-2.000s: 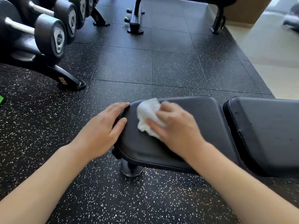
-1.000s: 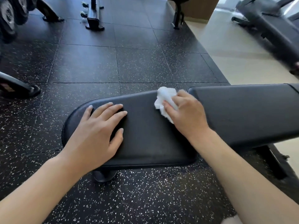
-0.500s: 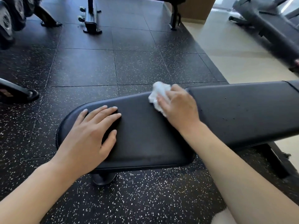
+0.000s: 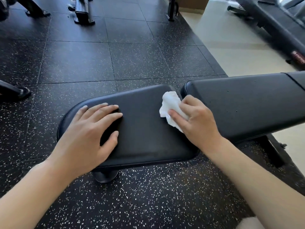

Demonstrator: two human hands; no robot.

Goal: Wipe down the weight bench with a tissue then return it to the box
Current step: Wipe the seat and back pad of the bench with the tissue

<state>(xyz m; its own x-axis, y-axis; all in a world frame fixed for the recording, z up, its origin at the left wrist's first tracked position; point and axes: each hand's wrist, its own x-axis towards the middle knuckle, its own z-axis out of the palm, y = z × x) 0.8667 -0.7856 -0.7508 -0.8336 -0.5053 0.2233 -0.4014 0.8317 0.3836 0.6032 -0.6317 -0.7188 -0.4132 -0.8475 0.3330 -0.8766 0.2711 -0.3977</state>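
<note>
Left hand flat on weight bench, released grip, right hand grasping tissue

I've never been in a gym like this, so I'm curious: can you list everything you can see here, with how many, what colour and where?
seat pad: one, black, centre
back pad: one, black, right of the seat pad
tissue: one, white, crumpled, on the seat pad's right end
floor tiles: many, black with white specks
pale floor: one area, cream, upper right
equipment frames: several, black, far side
left hand: flat on the seat pad
right hand: fingers pressing the tissue
</note>
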